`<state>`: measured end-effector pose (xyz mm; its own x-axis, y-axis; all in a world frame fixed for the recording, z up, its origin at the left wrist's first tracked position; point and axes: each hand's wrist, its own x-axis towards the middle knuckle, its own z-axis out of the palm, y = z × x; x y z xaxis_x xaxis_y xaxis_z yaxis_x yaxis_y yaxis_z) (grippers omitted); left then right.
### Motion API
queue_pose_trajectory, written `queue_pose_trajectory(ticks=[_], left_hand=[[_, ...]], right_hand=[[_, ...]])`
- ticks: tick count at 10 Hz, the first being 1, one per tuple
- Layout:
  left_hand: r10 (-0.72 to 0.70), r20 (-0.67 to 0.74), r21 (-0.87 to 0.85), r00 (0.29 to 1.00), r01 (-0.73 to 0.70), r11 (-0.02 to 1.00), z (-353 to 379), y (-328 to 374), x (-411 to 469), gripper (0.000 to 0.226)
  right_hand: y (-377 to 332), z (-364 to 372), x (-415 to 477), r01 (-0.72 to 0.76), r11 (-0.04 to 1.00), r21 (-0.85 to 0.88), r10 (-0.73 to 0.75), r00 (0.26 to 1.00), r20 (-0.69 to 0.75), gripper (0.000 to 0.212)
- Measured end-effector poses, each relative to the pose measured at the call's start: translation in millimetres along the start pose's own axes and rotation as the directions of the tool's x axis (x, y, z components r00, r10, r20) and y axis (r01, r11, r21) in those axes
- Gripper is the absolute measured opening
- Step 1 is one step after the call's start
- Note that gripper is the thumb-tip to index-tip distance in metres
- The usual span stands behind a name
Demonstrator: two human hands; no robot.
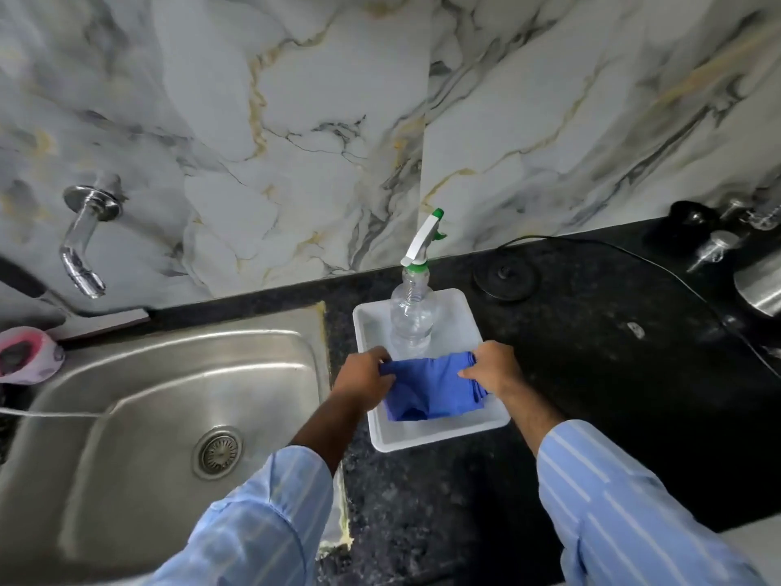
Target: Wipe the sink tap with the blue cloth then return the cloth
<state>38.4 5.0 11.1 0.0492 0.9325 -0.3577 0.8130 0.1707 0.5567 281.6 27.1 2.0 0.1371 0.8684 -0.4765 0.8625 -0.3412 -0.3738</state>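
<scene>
Blue cloth (431, 384) pinched by both hands, over tray (439, 435)

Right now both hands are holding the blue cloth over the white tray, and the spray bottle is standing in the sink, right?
Not quite. The spray bottle is standing in the white tray, not in the sink. The rest holds: the left hand and the right hand both hold the blue cloth over that tray. The head view shows it.

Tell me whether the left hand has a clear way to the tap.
Probably yes: the left hand grips the blue cloth in the white tray; only the open sink lies between it and the wall tap.
</scene>
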Motion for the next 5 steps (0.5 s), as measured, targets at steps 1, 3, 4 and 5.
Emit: queue_pose_trajectory(ticks=[1, 3, 4, 5], left_hand=[[0.108, -0.029, 0.404, 0.994, -0.087, 0.91, 24.7, -3.2, 9.3, 0.025], [0.189, 0.041, 0.727, 0.981, -0.159, 0.668, 42.1, -7.0, 13.2, 0.02], [0.252, 0.031, 0.733, 0.967, -0.194, 0.652, 42.7, -10.1, 12.7, 0.025], [0.32, -0.037, 0.683, 0.947, -0.21, 0.7, 27.9, -22.0, 8.0, 0.039]], right_hand=[[5.0, 28.2, 9.5, -0.007, 0.996, -0.091, 0.005, 1.0, -0.027, 0.034], [9.2, 56.9, 18.4, 0.048, 0.96, -0.275, -0.052, 0.999, -0.008, 0.028], [-2.8, 50.7, 8.5, 0.086, 0.932, -0.353, -0.103, 0.994, -0.03, 0.027], [-28.1, 22.3, -4.4, 0.128, 0.889, -0.439, -0.177, 0.981, -0.074, 0.027]])
